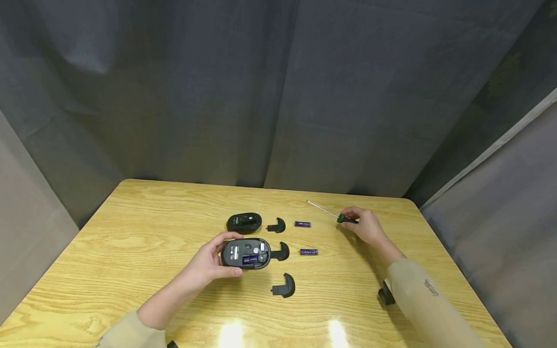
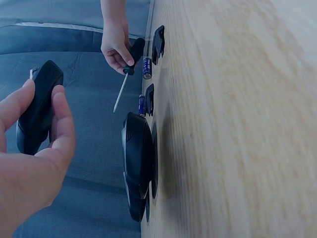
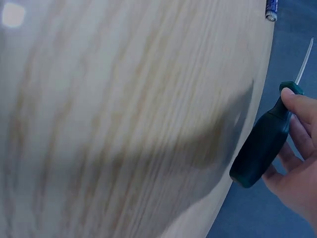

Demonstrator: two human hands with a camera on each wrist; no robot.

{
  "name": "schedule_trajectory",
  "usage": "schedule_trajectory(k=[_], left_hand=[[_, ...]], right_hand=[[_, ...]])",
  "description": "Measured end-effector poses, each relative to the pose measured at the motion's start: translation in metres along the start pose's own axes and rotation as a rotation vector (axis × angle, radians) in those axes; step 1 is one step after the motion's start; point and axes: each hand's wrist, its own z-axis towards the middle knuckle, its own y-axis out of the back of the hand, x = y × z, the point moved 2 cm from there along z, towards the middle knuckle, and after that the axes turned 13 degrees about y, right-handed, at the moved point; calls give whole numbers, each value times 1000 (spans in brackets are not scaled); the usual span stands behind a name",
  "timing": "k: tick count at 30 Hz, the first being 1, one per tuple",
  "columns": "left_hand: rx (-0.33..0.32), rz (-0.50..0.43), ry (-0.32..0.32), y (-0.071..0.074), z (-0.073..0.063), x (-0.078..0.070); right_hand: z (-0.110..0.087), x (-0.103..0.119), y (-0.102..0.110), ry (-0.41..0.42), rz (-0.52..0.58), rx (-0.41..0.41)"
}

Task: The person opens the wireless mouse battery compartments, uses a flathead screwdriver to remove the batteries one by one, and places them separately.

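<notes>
My left hand (image 1: 204, 263) holds a black computer mouse (image 1: 236, 253) above the table, thumb on one side and fingers on the other. Its underside faces up, and a purple battery (image 1: 251, 260) lies in its uncovered compartment. In the left wrist view the same mouse (image 2: 40, 106) is seen edge-on between thumb and fingers. My right hand (image 1: 364, 227) grips a screwdriver (image 1: 342, 219) near the front of its dark green handle. The shaft points up and left, touching nothing. The handle's rear (image 3: 257, 151) sticks out of the hand in the right wrist view.
Another upturned mouse (image 1: 244, 223) lies behind the held one; the left wrist view shows two mice (image 2: 137, 153) on the table. Three black battery covers (image 1: 284, 286) stand in a column to the right. Beyond them lie two purple batteries (image 1: 309, 252). A grey curtain (image 1: 278, 96) hangs behind.
</notes>
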Motion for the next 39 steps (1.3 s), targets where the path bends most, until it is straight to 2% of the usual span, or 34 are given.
schedule_trajectory(k=[8,21,32,39], left_hand=[[-3,5,-7,1,0,0],[-26,5,2,1,-1,-1],[-38,2,-1,0,-1,-3],[-31,-2,4,-1,-1,-3]], right_hand=[[2,-10,-1,-63,-25,56],[3,-20,-8,-86,-45,101],[3,-20,0,-78,-17,72],[2,0,11,-46,-1,38]])
